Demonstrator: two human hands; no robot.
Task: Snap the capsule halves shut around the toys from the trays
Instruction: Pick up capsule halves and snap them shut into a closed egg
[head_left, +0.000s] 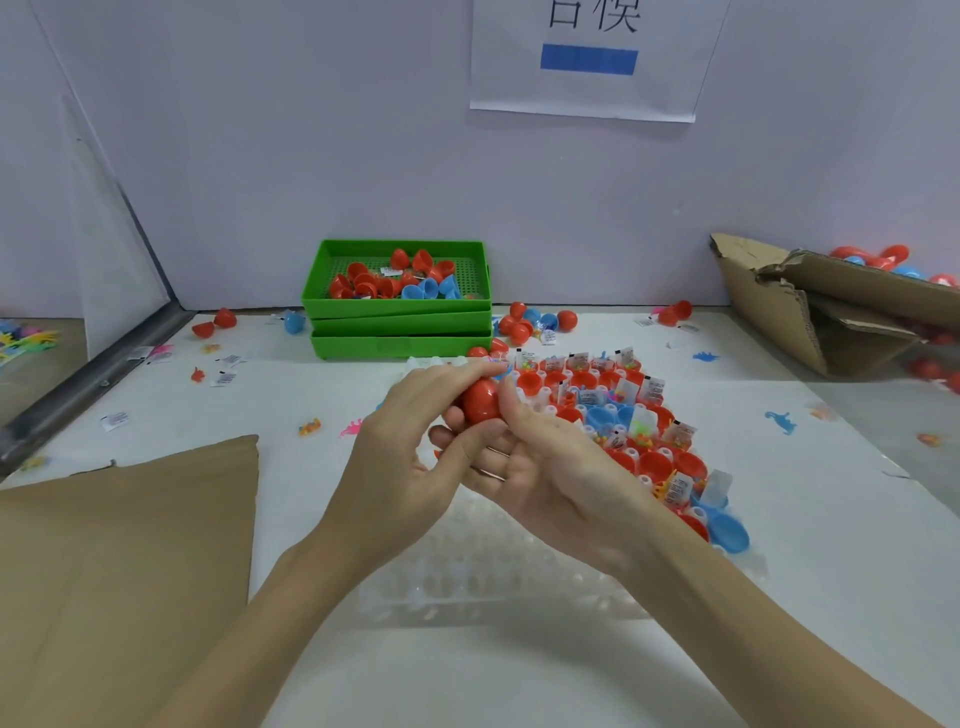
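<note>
Red capsule is pinched in the grip between both hands: left hand on top, right hand cupped beneath. Filled tray lies just right of grip.

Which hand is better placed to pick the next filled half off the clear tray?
Probably the right hand: it lies over the clear tray beside the filled halves, while the left hand grips the red capsule.
</note>
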